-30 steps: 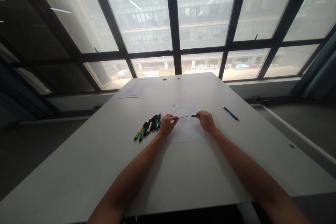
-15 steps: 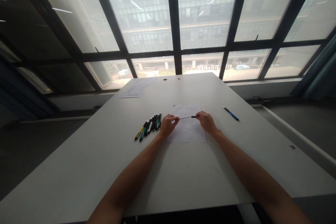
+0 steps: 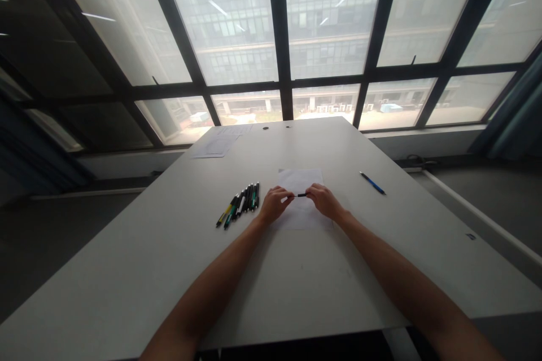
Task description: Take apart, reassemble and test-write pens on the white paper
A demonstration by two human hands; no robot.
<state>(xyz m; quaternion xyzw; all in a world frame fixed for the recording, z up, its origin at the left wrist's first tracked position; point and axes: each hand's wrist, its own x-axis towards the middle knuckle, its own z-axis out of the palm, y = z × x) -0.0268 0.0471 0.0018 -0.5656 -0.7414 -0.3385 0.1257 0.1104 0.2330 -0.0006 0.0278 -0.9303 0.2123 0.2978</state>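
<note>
- While both hands meet over the sheet of paper (image 3: 301,180) near the middle of the table (image 3: 296,271), a short black pen part (image 3: 301,195) spans the small gap between them, lying level and crosswise.
- Pen part: thin, dark, rod-like; only a short stretch shows between the fingertips, the rest is hidden, and finer detail is too small to tell.
- Left hand (image 3: 274,205): fingers curled narrow, pinching the left end of the pen part.
- Right hand (image 3: 322,201): fingers likewise drawn together, pinching the right end.
- Sheet of paper: white, flat, partly covered by the hands.
- Row of pens (image 3: 241,203): several laid side by side just left of the left hand, barrels dark with green, yellow and white accents, slanting toward the near left.
- Blue pen (image 3: 372,183): lies alone, well apart toward the right edge.
- Second paper (image 3: 215,145): at the far left corner.
- Window (image 3: 271,39): dark-framed, beyond the far edge.
</note>
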